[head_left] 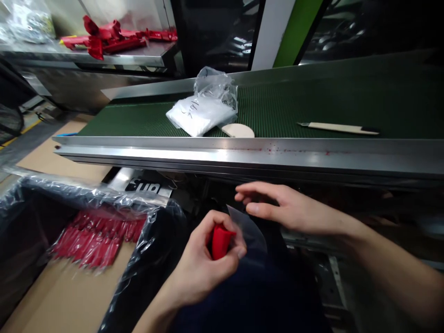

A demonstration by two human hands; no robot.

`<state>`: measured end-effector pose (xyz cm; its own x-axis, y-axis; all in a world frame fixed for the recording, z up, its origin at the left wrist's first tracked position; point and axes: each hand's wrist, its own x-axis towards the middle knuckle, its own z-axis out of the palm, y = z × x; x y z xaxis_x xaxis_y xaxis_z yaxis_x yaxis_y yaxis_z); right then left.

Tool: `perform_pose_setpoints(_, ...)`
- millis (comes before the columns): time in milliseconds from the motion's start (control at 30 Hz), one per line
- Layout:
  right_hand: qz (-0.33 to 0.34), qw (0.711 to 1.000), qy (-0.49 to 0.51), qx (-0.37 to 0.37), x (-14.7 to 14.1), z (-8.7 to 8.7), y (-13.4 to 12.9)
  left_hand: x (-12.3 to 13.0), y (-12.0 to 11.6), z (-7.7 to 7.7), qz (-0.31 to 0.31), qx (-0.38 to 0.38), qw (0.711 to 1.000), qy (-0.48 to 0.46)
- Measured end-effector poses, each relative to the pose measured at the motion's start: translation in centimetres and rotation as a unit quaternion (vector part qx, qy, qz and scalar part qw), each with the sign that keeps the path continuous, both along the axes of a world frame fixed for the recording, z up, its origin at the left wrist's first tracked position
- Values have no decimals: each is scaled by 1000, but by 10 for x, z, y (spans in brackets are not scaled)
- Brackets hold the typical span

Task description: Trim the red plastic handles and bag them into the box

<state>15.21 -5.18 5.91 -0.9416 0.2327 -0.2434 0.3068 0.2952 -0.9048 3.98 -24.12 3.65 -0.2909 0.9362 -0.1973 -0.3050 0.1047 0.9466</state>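
Note:
My left hand is wrapped around a red plastic part, whose end shows between thumb and fingers. A thin clear plastic bag sticks out on the far side of that hand, above my dark-clothed lap. Whether the red part lies inside the bag cannot be made out. To the right, my right hand hovers near the bag with fingers stretched and slightly bent, holding nothing visible.
Ahead runs a green conveyor belt with a metal edge. On it lie a stack of white plastic bags, a beige disc and a knife. Bagged red parts fill part of a lined box at left. More red parts lie on a bench.

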Motion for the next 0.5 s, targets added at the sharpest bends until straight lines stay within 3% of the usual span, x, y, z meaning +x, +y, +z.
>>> perform_pose_setpoints(100, 45, 997, -14, -59, -4, -1, 6, 2, -1, 0, -19, -9, 1000, 0)
perform_pose_setpoints(300, -48, 998, 17, -36, 3, 1, 0, -2, -1, -8, 30, -46, 998, -10)
perform_pose_setpoints(500, -80, 997, 15, -1, 10, -2, -5, -1, 8, -7, 57, -90, 994, -8)
